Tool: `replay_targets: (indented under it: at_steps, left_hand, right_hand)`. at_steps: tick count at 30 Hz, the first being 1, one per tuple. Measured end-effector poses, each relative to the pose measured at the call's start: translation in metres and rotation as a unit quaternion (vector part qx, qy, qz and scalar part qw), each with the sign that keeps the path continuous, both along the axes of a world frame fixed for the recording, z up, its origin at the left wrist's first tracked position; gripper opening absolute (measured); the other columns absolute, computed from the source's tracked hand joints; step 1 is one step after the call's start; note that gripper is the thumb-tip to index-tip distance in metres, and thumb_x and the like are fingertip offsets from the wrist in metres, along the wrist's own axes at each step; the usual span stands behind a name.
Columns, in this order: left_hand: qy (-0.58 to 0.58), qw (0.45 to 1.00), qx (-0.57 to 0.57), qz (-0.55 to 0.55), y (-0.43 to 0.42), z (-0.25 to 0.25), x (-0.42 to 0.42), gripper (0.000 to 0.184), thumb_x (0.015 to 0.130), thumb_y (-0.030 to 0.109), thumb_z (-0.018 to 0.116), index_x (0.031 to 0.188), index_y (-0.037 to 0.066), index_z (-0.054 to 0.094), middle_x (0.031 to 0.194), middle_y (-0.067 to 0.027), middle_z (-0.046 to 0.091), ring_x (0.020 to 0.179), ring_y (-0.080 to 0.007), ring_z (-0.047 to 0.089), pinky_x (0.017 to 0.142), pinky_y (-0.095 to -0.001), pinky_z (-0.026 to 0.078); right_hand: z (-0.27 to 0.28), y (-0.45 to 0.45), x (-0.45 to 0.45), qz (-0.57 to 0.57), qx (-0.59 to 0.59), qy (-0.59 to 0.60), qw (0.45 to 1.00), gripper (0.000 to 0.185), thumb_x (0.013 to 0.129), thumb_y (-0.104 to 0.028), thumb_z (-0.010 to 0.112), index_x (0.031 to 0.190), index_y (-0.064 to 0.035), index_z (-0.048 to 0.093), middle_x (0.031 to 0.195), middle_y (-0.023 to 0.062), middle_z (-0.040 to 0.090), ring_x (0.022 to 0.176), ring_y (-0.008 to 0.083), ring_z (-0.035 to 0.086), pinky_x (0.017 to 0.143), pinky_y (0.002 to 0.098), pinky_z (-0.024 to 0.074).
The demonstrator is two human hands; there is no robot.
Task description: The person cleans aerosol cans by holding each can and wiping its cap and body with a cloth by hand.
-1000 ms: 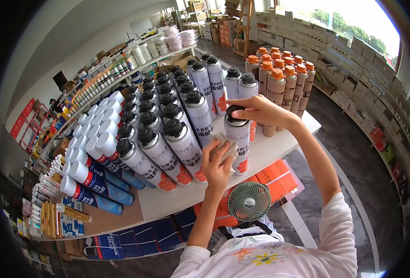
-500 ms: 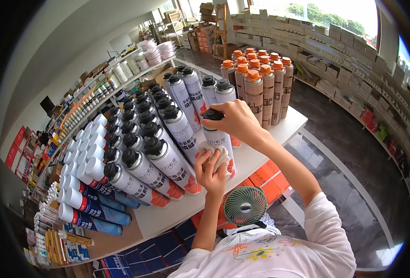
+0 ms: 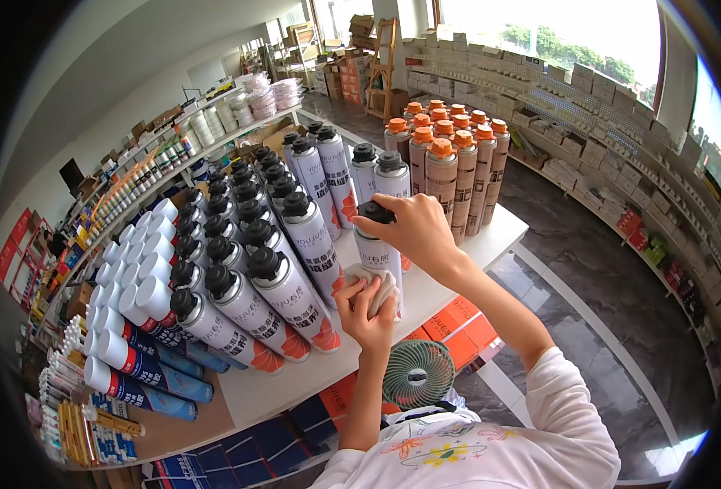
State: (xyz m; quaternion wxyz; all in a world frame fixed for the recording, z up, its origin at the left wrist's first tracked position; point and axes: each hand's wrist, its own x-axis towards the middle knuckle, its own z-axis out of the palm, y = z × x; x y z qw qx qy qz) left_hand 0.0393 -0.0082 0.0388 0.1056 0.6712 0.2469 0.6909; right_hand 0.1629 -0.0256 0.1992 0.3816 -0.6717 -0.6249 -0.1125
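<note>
My right hand (image 3: 421, 232) is closed over the black cap of a white spray can (image 3: 379, 251) near the table's front edge. Lower down, my left hand (image 3: 366, 319) bunches a pale cloth (image 3: 386, 292) against the side of the same can. The can's lower part is partly hidden behind the cloth and fingers. To the left stand rows of matching black-capped cans (image 3: 291, 301) with orange-red marks near their bases. Just behind my right hand are more of them, one being a can (image 3: 392, 179) with a dark top.
Brown cans with orange caps (image 3: 442, 175) stand at the table's right end. White-capped blue tubes (image 3: 152, 367) fill the left side. A green fan (image 3: 417, 375) sits close to my body, with orange boxes (image 3: 450, 322) below the table (image 3: 491, 236). Stocked shelves (image 3: 572, 106) line the wall.
The view has shifted slightly, moving the table and cans a little left and down. Both hands keep their grip, and the cloth stays against the can.
</note>
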Motion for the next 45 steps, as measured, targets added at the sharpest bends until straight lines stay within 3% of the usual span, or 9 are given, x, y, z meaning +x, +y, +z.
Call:
replay_targets:
  at_steps: [7, 19, 23, 25, 31, 35, 39, 41, 45]
  left_hand:
    - [-0.002, 0.999, 0.007, -0.042, 0.002, 0.064, -0.009, 0.037, 0.067, -0.004, 0.080, 0.102, 0.004, 0.074, 0.107, -0.0113, 0.057, 0.102, -0.0310, 0.063, 0.085, -0.0405, 0.055]
    - [0.023, 0.999, -0.010, -0.031, 0.002, 0.025, -0.006, 0.034, 0.065, -0.001, 0.081, 0.098, 0.006, 0.073, 0.105, -0.0088, 0.056, 0.100, -0.0300, 0.062, 0.089, -0.0418, 0.053]
    - [0.028, 0.998, -0.026, -0.046, 0.006, 0.030, -0.011, 0.037, 0.063, -0.003, 0.081, 0.098, 0.007, 0.073, 0.107, -0.0092, 0.058, 0.100, -0.0287, 0.063, 0.083, -0.0385, 0.054]
    - [0.034, 0.997, -0.023, -0.062, 0.005, 0.029, -0.011, 0.037, 0.063, -0.003, 0.081, 0.098, 0.007, 0.073, 0.106, -0.0090, 0.058, 0.100, -0.0284, 0.063, 0.082, -0.0386, 0.054]
    - [0.023, 0.995, -0.043, -0.082, 0.005, 0.027, -0.011, 0.040, 0.062, -0.002, 0.082, 0.099, 0.008, 0.073, 0.106, -0.0082, 0.057, 0.097, -0.0272, 0.062, 0.084, -0.0383, 0.050]
    - [0.032, 0.996, -0.028, -0.082, 0.003, 0.035, -0.013, 0.040, 0.063, -0.001, 0.083, 0.100, 0.008, 0.073, 0.105, -0.0079, 0.057, 0.097, -0.0273, 0.061, 0.083, -0.0393, 0.050]
    - [0.062, 0.997, 0.019, -0.045, 0.004, 0.064, -0.017, 0.039, 0.064, 0.001, 0.085, 0.100, 0.009, 0.073, 0.104, -0.0070, 0.058, 0.101, -0.0289, 0.060, 0.083, -0.0400, 0.051]
    - [0.063, 0.995, 0.074, -0.015, 0.005, 0.074, -0.017, 0.039, 0.064, 0.001, 0.085, 0.101, 0.009, 0.073, 0.104, -0.0068, 0.058, 0.099, -0.0286, 0.060, 0.083, -0.0397, 0.051]
    - [0.019, 0.997, 0.075, -0.001, 0.007, 0.032, -0.013, 0.036, 0.063, 0.001, 0.085, 0.096, 0.008, 0.074, 0.100, -0.0067, 0.058, 0.097, -0.0292, 0.062, 0.081, -0.0403, 0.054]
  right_hand:
    - [-0.008, 0.000, -0.003, -0.012, 0.019, -0.018, 1.000, 0.047, 0.086, -0.048, 0.073, 0.103, -0.0038, 0.075, 0.062, 0.0155, 0.066, 0.056, 0.0319, 0.067, 0.056, 0.0389, 0.0539]
    - [0.009, 0.004, 0.012, 0.047, -0.014, -0.019, 0.999, 0.053, 0.085, -0.053, 0.071, 0.085, 0.0002, 0.073, 0.059, 0.0143, 0.065, 0.057, 0.0307, 0.067, 0.059, 0.0393, 0.0549]
    - [0.015, 0.003, 0.035, 0.168, -0.044, 0.079, 0.982, 0.050, 0.080, -0.046, 0.080, 0.102, -0.0014, 0.075, 0.085, 0.0184, 0.073, 0.078, 0.0311, 0.072, 0.076, 0.0388, 0.0570]
    - [0.023, -0.004, 0.035, 0.126, -0.059, 0.034, 0.990, 0.066, 0.078, -0.050, 0.081, 0.125, -0.0058, 0.068, 0.119, 0.0201, 0.068, 0.103, 0.0327, 0.068, 0.090, 0.0408, 0.0531]
    - [0.019, 0.024, 0.065, 0.425, -0.201, 0.172, 0.866, 0.057, 0.086, -0.025, 0.080, 0.138, -0.0134, 0.061, 0.134, 0.0055, 0.065, 0.119, 0.0170, 0.063, 0.108, 0.0370, 0.0470]
    - [0.020, 0.021, 0.060, 0.391, -0.218, 0.183, 0.875, 0.057, 0.085, -0.012, 0.079, 0.139, -0.0154, 0.060, 0.128, 0.0037, 0.068, 0.116, 0.0157, 0.065, 0.112, 0.0385, 0.0467]
    - [0.011, 0.008, 0.034, 0.334, -0.126, 0.157, 0.921, 0.050, 0.083, -0.023, 0.082, 0.131, -0.0136, 0.067, 0.120, 0.0091, 0.072, 0.103, 0.0191, 0.070, 0.098, 0.0372, 0.0547]
    - [0.009, -0.008, 0.009, 0.173, -0.075, 0.153, 0.970, 0.050, 0.082, -0.027, 0.083, 0.127, -0.0113, 0.069, 0.113, 0.0129, 0.073, 0.095, 0.0246, 0.072, 0.089, 0.0384, 0.0569]
    - [-0.003, -0.013, 0.002, 0.147, 0.007, 0.104, 0.984, 0.050, 0.082, -0.030, 0.081, 0.125, -0.0085, 0.070, 0.107, 0.0162, 0.073, 0.094, 0.0306, 0.072, 0.085, 0.0376, 0.0570]
